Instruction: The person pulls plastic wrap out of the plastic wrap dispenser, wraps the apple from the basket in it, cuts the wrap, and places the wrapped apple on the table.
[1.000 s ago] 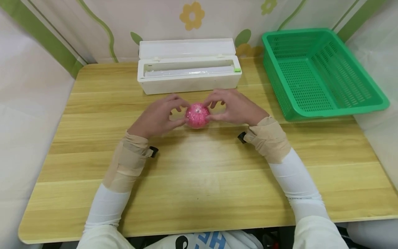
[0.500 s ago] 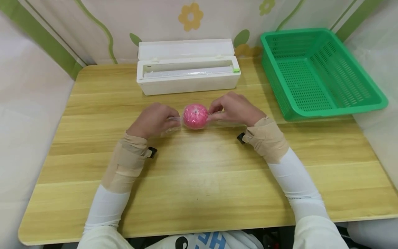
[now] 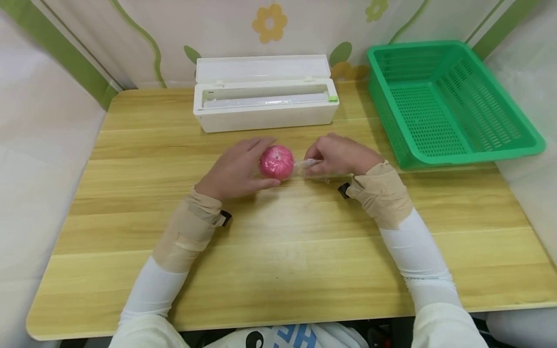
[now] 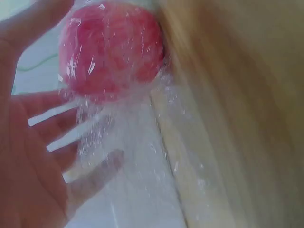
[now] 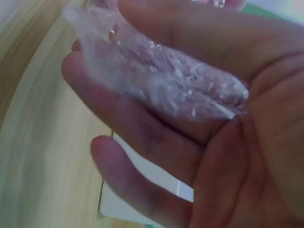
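A pink, round, fruit-like thing (image 3: 276, 163) lies wrapped in clear cling film at the middle of the table; its exact kind cannot be told. My left hand (image 3: 238, 169) is around its left side, thumb in front and fingers behind. In the left wrist view the fingers of this hand (image 4: 35, 137) are spread and fairly straight, with loose film beside them. On the right, my right hand (image 3: 341, 154) pinches a gathered tail of cling film (image 3: 306, 165) that runs out from the pink thing. The right wrist view shows the crumpled film (image 5: 161, 78) between thumb and fingers.
Behind the hands stands a white cling film box (image 3: 265, 120), its lid up and a roll (image 3: 265, 100) inside. A green perforated basket (image 3: 402, 140) sits at the back right of the wooden table (image 3: 287, 270). A patterned curtain (image 3: 226, 29) hangs behind.
Both hands pinched at the pink thing's sides, then drew film out on either side. Now my left hand has let go of its film and moved around the thing; the right has shifted slightly right.
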Motion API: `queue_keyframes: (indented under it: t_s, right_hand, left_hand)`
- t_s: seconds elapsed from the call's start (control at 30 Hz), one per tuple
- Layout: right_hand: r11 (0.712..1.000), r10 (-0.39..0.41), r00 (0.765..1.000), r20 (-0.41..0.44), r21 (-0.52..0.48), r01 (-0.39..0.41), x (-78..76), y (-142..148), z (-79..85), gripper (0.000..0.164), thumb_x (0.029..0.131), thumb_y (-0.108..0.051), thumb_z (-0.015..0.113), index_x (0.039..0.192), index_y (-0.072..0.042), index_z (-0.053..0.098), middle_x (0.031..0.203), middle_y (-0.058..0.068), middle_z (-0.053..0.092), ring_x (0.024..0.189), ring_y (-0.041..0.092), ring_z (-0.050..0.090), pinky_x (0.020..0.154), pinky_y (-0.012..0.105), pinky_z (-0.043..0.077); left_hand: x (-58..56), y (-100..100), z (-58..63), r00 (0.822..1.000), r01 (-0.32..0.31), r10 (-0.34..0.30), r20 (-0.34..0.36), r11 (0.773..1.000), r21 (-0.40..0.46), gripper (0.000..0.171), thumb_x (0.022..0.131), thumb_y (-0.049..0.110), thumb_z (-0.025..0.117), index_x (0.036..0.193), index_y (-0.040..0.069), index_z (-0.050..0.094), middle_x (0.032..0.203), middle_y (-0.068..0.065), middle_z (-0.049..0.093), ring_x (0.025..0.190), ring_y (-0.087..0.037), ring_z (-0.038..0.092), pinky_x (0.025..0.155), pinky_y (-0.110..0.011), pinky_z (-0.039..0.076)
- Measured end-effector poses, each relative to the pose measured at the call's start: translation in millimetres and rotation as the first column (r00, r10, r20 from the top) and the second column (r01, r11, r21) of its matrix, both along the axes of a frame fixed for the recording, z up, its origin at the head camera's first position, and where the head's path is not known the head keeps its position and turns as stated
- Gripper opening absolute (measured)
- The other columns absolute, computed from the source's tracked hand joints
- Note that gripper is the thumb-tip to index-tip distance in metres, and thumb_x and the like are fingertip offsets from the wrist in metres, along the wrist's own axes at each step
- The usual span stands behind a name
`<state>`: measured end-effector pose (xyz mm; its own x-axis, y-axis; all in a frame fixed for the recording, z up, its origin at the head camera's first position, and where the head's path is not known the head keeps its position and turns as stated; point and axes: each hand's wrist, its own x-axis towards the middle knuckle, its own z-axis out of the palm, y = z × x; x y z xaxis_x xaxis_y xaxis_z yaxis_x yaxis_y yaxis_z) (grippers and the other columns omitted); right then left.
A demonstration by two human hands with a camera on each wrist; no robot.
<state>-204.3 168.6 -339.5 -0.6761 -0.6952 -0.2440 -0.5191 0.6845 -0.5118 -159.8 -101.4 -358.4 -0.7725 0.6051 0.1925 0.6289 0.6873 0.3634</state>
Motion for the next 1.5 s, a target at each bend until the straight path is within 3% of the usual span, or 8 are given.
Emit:
queue_keyframes:
  t_s: [0.2, 0.5, 0.67, 0.83, 1.07, 1.13, 1.3, 1.5]
  right_hand:
    - [0.997, 0.029, 0.999, -0.031, -0.070, -0.031, -0.4, -3.2, 0.4, 0.008, 0.087, -0.025, 0.070, 0.092, -0.020, 0.072, 0.083, -0.011, 0.064, 0.073, 0.011, 0.057, 0.065, 0.025, 0.048]
    - [0.986, -0.019, 0.977, -0.212, -0.164, -0.016, -2.6, -5.7, 0.9, 0.014, 0.090, -0.028, 0.066, 0.100, -0.018, 0.072, 0.091, -0.013, 0.064, 0.075, 0.004, 0.058, 0.069, 0.023, 0.046]
    - [0.982, -0.043, 0.966, -0.256, -0.188, -0.007, -3.9, -4.5, 0.0, 0.014, 0.091, -0.027, 0.065, 0.099, -0.018, 0.072, 0.090, -0.014, 0.065, 0.074, 0.003, 0.058, 0.068, 0.023, 0.046]
    - [0.985, -0.084, 0.955, -0.286, -0.166, 0.037, -6.8, -2.3, -2.1, 0.017, 0.091, -0.031, 0.065, 0.102, -0.020, 0.072, 0.094, -0.014, 0.064, 0.079, 0.004, 0.058, 0.071, 0.026, 0.044]
    - [0.998, -0.059, 0.928, -0.369, -0.049, 0.044, 0.5, -12.5, -4.0, 0.050, 0.080, -0.057, 0.068, 0.118, -0.025, 0.065, 0.105, -0.015, 0.063, 0.095, 0.011, 0.060, 0.066, 0.030, 0.043]
    - [1.000, -0.020, 0.911, -0.411, -0.004, 0.020, 5.6, -19.5, -4.4, 0.047, 0.079, -0.055, 0.070, 0.114, -0.024, 0.067, 0.102, -0.014, 0.064, 0.090, 0.010, 0.060, 0.062, 0.029, 0.042]
    - [0.995, 0.069, 0.903, -0.424, 0.100, -0.029, 18.0, -35.2, -5.3, 0.010, 0.085, -0.037, 0.070, 0.084, -0.028, 0.071, 0.068, -0.013, 0.057, 0.061, 0.009, 0.050, 0.053, 0.029, 0.039]
    - [0.992, 0.045, 0.914, -0.402, 0.128, 0.007, 27.1, -40.8, -4.5, 0.014, 0.084, -0.038, 0.071, 0.073, -0.029, 0.069, 0.056, -0.012, 0.047, 0.056, 0.011, 0.044, 0.052, 0.031, 0.038]
  left_hand:
    - [0.1, -4.2, 3.4, 0.998, -0.039, 0.038, 0.056, 0.999, 0.024, 0.076, 0.076, 0.063, 0.068, 0.133, 0.018, 0.048, 0.127, 0.004, 0.049, 0.112, -0.014, 0.048, 0.090, -0.031, 0.041]
    - [-0.8, -21.2, 16.6, 0.978, -0.149, 0.150, 0.143, 0.989, -0.016, 0.087, 0.073, 0.056, 0.074, 0.140, 0.013, 0.041, 0.121, -0.002, 0.043, 0.102, -0.018, 0.048, 0.084, -0.034, 0.045]
    - [-3.6, -22.6, 14.8, 0.978, -0.147, 0.150, 0.143, 0.989, -0.027, 0.074, 0.072, 0.051, 0.077, 0.127, 0.008, 0.053, 0.109, -0.001, 0.043, 0.094, -0.016, 0.044, 0.080, -0.030, 0.044]
    - [-4.8, -23.3, 13.4, 0.981, -0.141, 0.143, 0.134, 0.990, -0.022, 0.072, 0.071, 0.052, 0.076, 0.125, 0.010, 0.055, 0.112, -0.001, 0.044, 0.097, -0.016, 0.044, 0.079, -0.029, 0.044]
    - [-5.7, -20.9, 11.5, 0.990, -0.088, 0.089, 0.109, 0.996, -0.010, 0.070, 0.073, 0.053, 0.075, 0.126, 0.012, 0.054, 0.121, 0.001, 0.049, 0.104, -0.015, 0.048, 0.085, -0.030, 0.043]
    - [-5.4, -18.5, 11.6, 0.994, -0.051, 0.051, 0.094, 0.999, -0.002, 0.068, 0.072, 0.050, 0.077, 0.125, 0.013, 0.055, 0.119, 0.003, 0.050, 0.104, -0.013, 0.048, 0.085, -0.030, 0.042]
    - [-1.0, -11.0, 13.7, 0.998, 0.016, -0.017, 0.064, 1.000, 0.007, 0.066, 0.069, 0.045, 0.082, 0.122, 0.016, 0.056, 0.118, 0.006, 0.051, 0.104, -0.011, 0.047, 0.086, -0.029, 0.041]
    - [5.2, -4.0, 15.1, 0.998, 0.028, -0.026, 0.059, 0.999, -0.025, 0.066, 0.070, 0.044, 0.082, 0.124, 0.016, 0.056, 0.120, 0.006, 0.050, 0.106, -0.012, 0.047, 0.087, -0.028, 0.040]
